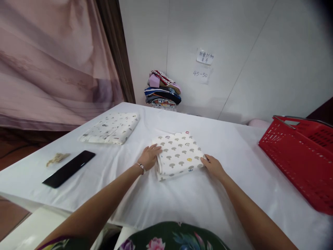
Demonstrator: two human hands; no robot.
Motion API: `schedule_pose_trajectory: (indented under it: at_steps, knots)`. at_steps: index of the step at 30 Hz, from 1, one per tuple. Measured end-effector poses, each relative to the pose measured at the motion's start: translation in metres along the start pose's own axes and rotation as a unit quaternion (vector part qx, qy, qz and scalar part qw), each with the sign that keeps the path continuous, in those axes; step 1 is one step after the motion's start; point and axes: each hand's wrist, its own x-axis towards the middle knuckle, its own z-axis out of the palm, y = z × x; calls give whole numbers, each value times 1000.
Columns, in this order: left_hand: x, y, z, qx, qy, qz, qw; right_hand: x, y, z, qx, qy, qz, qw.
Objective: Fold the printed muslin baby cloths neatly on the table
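A folded white cloth [179,152] printed with grey mushrooms and a few red, yellow and blue ones lies on the white-covered table [179,205] in front of me. At its left edge, my left hand [149,157] grips the layered fold with the fingers over the rim; the thumb is hard to see. My right hand [213,166] pinches the cloth's right corner between thumb and fingers. Another folded white cloth [111,128], with small dark prints, rests farther back on the left, apart from both hands.
On the left lie a black phone-like slab [69,169] and a small crumpled beige item [57,158]. A red plastic basket [296,163] stands at the right edge. Behind the table, a stack of folded fabrics [163,91] leans near the wall, which carries paper notes [204,57]. A pink curtain [52,62] hangs left.
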Motion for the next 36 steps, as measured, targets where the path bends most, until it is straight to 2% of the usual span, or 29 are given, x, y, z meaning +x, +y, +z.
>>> schedule_pose_trajectory:
  at_steps: [4,7,10,14,18,26,36]
  knots:
    - [-27,35,6,-123,94,19,988,-6,4,3,10,38,-29,999]
    - [-50,57,8,-110,118,54,985,-9,6,6,7,74,-130,989]
    - [-61,65,10,-59,119,70,989,-12,8,7,-41,55,-237,969]
    - [-59,63,11,-21,121,92,988,-12,9,7,-96,42,-298,949]
    - [-56,66,7,6,99,123,987,-9,7,8,-128,55,-324,936]
    - [-57,75,9,39,45,116,992,-5,-1,17,-165,51,-337,926]
    - [-48,84,16,83,60,80,991,0,3,32,-189,71,-311,929]
